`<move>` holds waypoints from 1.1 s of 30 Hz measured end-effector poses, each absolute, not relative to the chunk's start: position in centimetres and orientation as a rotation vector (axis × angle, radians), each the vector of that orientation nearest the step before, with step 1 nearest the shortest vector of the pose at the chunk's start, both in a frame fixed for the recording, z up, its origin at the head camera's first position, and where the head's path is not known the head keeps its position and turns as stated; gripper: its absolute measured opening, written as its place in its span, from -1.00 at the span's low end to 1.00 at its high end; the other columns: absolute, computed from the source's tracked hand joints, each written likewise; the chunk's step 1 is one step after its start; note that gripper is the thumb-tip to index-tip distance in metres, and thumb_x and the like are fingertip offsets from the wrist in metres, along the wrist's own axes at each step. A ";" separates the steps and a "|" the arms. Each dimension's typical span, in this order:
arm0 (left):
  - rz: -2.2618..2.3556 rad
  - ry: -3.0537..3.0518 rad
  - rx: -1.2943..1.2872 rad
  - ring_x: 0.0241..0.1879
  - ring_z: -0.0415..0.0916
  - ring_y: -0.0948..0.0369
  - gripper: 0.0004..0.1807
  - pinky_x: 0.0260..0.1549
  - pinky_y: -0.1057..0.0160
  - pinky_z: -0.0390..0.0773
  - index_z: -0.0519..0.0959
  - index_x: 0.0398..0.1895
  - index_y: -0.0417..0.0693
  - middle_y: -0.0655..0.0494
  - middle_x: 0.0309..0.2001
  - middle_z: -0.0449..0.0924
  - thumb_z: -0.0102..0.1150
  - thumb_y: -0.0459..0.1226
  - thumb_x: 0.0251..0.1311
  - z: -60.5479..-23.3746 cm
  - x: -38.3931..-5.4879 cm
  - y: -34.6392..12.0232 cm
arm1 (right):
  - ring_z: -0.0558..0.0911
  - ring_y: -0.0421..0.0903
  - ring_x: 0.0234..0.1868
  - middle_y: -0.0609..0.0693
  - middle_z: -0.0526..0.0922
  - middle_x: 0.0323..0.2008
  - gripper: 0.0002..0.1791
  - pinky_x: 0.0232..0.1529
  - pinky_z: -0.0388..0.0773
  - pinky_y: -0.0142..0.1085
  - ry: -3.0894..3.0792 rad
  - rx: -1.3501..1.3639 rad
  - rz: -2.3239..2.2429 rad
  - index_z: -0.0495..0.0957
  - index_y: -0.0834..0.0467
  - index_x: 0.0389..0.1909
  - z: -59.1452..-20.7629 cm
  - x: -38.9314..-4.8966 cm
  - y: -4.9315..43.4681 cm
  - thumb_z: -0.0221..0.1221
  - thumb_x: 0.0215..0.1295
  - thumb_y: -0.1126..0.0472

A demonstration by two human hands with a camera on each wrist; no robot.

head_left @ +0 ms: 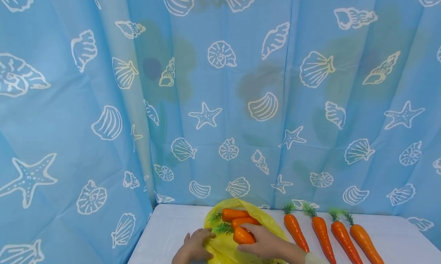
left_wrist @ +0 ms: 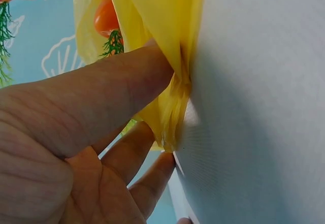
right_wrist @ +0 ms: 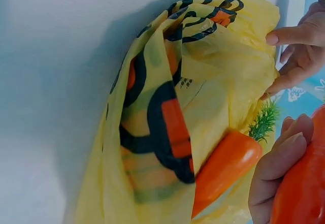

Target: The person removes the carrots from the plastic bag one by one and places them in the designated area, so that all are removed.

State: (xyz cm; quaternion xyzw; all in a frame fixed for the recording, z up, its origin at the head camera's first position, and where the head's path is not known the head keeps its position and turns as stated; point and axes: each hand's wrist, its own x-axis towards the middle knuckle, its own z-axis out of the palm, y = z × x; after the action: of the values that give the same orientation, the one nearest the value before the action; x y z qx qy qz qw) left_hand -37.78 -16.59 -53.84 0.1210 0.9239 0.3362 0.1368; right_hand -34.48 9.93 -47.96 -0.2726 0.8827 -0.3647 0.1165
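A yellow plastic bag (head_left: 224, 252) lies open on the table, with black and orange print (right_wrist: 172, 127) visible in the right wrist view. Two toy carrots, one at the back (head_left: 235, 215) and one just in front (head_left: 245, 221), rest inside it with green tops to the left. My right hand (head_left: 263, 241) grips another orange carrot (head_left: 242, 236) over the bag's mouth; its thick end faces left, and its tip is hidden by the hand. At the bag's left edge, my left hand (head_left: 196, 245) holds the gathered plastic between thumb and fingers, seen close in the left wrist view.
Several more carrots lie in a row to the right of the bag, from the nearest one (head_left: 296, 232) to the rightmost (head_left: 366, 243), green tops toward the back. The white table (head_left: 172, 222) meets a blue shell-patterned curtain (head_left: 220, 172) behind and at the left.
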 end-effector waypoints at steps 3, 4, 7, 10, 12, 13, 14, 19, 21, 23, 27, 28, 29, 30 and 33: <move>0.972 2.677 0.335 0.36 0.22 -0.28 -0.51 0.32 -0.54 -0.25 0.65 0.03 -0.01 -0.14 0.29 0.47 0.48 -0.36 -0.06 -53.8 -37.7 -16.5 | 0.56 -0.28 -0.24 -0.24 0.62 -0.11 -0.37 -0.22 0.59 -0.39 2.583 -0.767 -1.072 0.47 0.05 0.26 -47.6 -34.3 10.2 0.27 0.24 -0.17; 0.967 2.681 0.340 0.36 0.22 -0.28 -0.51 0.31 -0.54 -0.25 0.64 0.03 -0.01 -0.14 0.30 0.47 0.48 -0.35 -0.06 -53.8 -37.7 -16.5 | 0.57 -0.27 -0.24 -0.22 0.62 -0.11 -0.34 -0.22 0.59 -0.38 2.571 -0.743 -1.079 0.46 0.07 0.28 -47.5 -34.2 10.4 0.27 0.24 -0.17; 0.962 2.682 0.344 0.36 0.22 -0.28 -0.51 0.31 -0.55 -0.25 0.65 0.03 -0.01 -0.14 0.30 0.47 0.48 -0.35 -0.06 -53.7 -37.7 -16.5 | 0.56 -0.22 -0.25 -0.16 0.62 -0.13 -0.30 -0.25 0.58 -0.35 2.537 -0.710 -1.100 0.42 0.14 0.31 -47.2 -34.2 11.0 0.27 0.26 -0.16; 0.954 2.680 0.355 0.36 0.22 -0.29 -0.51 0.30 -0.56 -0.24 0.64 0.03 -0.01 -0.14 0.30 0.46 0.49 -0.34 -0.06 -53.8 -37.8 -16.5 | 0.55 -0.19 -0.30 -0.12 0.61 -0.18 -0.28 -0.31 0.55 -0.34 2.515 -0.692 -1.108 0.39 0.20 0.33 -47.1 -34.2 11.8 0.25 0.28 -0.14; 0.949 2.677 0.355 0.36 0.22 -0.28 -0.52 0.30 -0.56 -0.24 0.64 0.03 -0.01 -0.14 0.30 0.46 0.49 -0.34 -0.06 -53.9 -37.9 -16.5 | 0.55 -0.19 -0.31 -0.13 0.60 -0.19 -0.30 -0.32 0.53 -0.35 2.527 -0.695 -1.102 0.41 0.18 0.31 -47.0 -34.1 12.2 0.25 0.28 -0.14; 0.944 2.678 0.361 0.36 0.22 -0.28 -0.51 0.29 -0.57 -0.24 0.64 0.03 -0.01 -0.14 0.30 0.46 0.49 -0.34 -0.06 -53.9 -37.9 -16.6 | 0.54 -0.19 -0.32 -0.13 0.60 -0.20 -0.31 -0.33 0.53 -0.35 2.532 -0.692 -1.102 0.41 0.19 0.30 -46.9 -34.1 12.4 0.25 0.28 -0.14; 0.940 2.678 0.365 0.36 0.22 -0.29 -0.51 0.29 -0.57 -0.24 0.64 0.03 -0.01 -0.15 0.30 0.46 0.48 -0.34 -0.06 -54.0 -37.9 -16.6 | 0.54 -0.18 -0.32 -0.12 0.60 -0.21 -0.32 -0.34 0.52 -0.35 2.532 -0.690 -1.109 0.42 0.18 0.30 -46.8 -34.0 12.7 0.25 0.29 -0.13; 0.937 2.686 0.368 0.36 0.22 -0.29 -0.52 0.28 -0.57 -0.23 0.64 0.02 -0.02 -0.16 0.30 0.46 0.48 -0.35 -0.06 -54.1 -37.8 -16.5 | 0.54 -0.16 -0.33 -0.08 0.61 -0.20 -0.38 -0.36 0.52 -0.34 2.527 -0.694 -1.158 0.42 0.16 0.28 -46.5 -33.7 13.9 0.25 0.31 -0.09; 0.934 2.688 0.359 0.35 0.23 -0.29 -0.52 0.29 -0.57 -0.23 0.65 0.01 -0.01 -0.16 0.30 0.46 0.49 -0.35 -0.06 -54.1 -37.8 -16.4 | 0.55 -0.17 -0.33 -0.05 0.62 -0.18 -0.38 -0.36 0.54 -0.34 2.524 -0.703 -1.179 0.41 0.17 0.29 -46.3 -33.6 14.4 0.23 0.33 -0.07; 0.927 2.688 0.345 0.35 0.23 -0.29 -0.53 0.29 -0.57 -0.22 0.65 0.01 -0.01 -0.16 0.30 0.46 0.49 -0.34 -0.06 -54.1 -37.8 -16.3 | 0.56 -0.17 -0.32 -0.02 0.62 -0.17 -0.37 -0.36 0.55 -0.34 2.521 -0.698 -1.201 0.38 0.19 0.31 -46.0 -33.5 15.0 0.22 0.34 -0.06; 0.919 2.694 0.345 0.35 0.24 -0.27 -0.52 0.29 -0.56 -0.21 0.64 0.02 0.00 -0.14 0.30 0.46 0.49 -0.33 -0.06 -54.1 -37.8 -16.3 | 0.58 -0.12 -0.31 0.02 0.62 -0.14 -0.32 -0.36 0.57 -0.30 2.537 -0.656 -1.219 0.33 0.23 0.35 -45.4 -33.2 15.9 0.21 0.35 -0.06; 0.919 2.695 0.348 0.35 0.23 -0.27 -0.52 0.29 -0.56 -0.22 0.64 0.02 0.00 -0.14 0.30 0.46 0.49 -0.34 -0.06 -54.1 -37.9 -16.3 | 0.58 -0.11 -0.30 0.03 0.62 -0.13 -0.30 -0.36 0.58 -0.29 2.545 -0.641 -1.219 0.31 0.24 0.36 -45.3 -33.2 16.2 0.21 0.35 -0.07; 0.917 2.698 0.352 0.35 0.24 -0.27 -0.52 0.29 -0.57 -0.21 0.64 0.02 0.01 -0.14 0.30 0.47 0.49 -0.34 -0.07 -54.1 -37.9 -16.3 | 0.58 -0.10 -0.30 0.04 0.62 -0.12 -0.28 -0.35 0.58 -0.27 2.554 -0.631 -1.218 0.29 0.26 0.37 -45.2 -33.1 16.4 0.21 0.35 -0.07; 0.916 2.701 0.354 0.35 0.24 -0.27 -0.52 0.29 -0.57 -0.21 0.64 0.02 0.00 -0.14 0.30 0.47 0.49 -0.34 -0.07 -54.1 -37.9 -16.4 | 0.59 -0.09 -0.28 0.05 0.62 -0.11 -0.27 -0.34 0.60 -0.26 2.558 -0.617 -1.222 0.27 0.27 0.38 -45.1 -33.0 16.5 0.21 0.35 -0.07; 0.914 2.700 0.350 0.35 0.24 -0.27 -0.52 0.29 -0.57 -0.22 0.65 0.02 0.00 -0.14 0.29 0.47 0.49 -0.34 -0.07 -54.1 -37.8 -16.5 | 0.60 -0.08 -0.25 0.07 0.62 -0.06 -0.24 -0.32 0.61 -0.23 2.577 -0.601 -1.228 0.24 0.29 0.40 -44.9 -32.8 17.1 0.21 0.35 -0.07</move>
State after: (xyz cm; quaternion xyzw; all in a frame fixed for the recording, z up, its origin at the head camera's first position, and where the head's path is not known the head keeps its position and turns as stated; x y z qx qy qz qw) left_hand -37.85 -16.45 -54.05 0.1209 0.9315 0.3155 0.1345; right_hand -32.75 17.06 -44.95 -0.2049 0.8778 -0.4182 0.1119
